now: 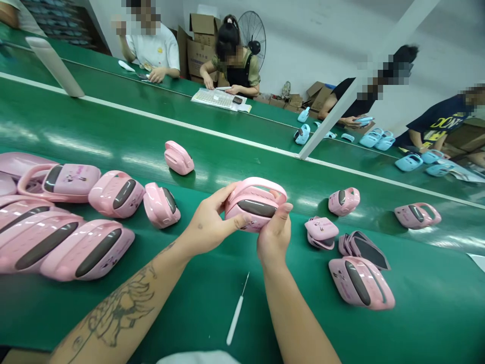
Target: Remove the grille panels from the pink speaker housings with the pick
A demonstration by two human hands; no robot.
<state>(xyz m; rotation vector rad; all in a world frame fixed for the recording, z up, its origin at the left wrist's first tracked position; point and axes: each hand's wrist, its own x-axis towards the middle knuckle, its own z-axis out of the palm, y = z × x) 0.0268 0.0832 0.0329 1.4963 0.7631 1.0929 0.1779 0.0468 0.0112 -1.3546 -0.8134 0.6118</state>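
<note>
A pink plastic casing (253,206) with a looped handle on top and a dark oval window is held up above the green table in both hands. My left hand (212,222) grips its left end, the thumb lying across the front below the window. Around the right end closes my right hand (276,230), thumb up beside the handle. A thin pick with a white handle (235,321) lies on the table below the hands. Right of my right hand are a small pink casing part (322,232), some dark-lined shell parts (364,248) and another pink casing (360,283).
Several pink casings (115,194) crowd the table's left side. One stands alone on the green belt (179,157); two more (344,201) are on the right. A white rail (182,124) and slanted post (337,116) separate the far side, where people handle light-blue casings (409,162) and other items.
</note>
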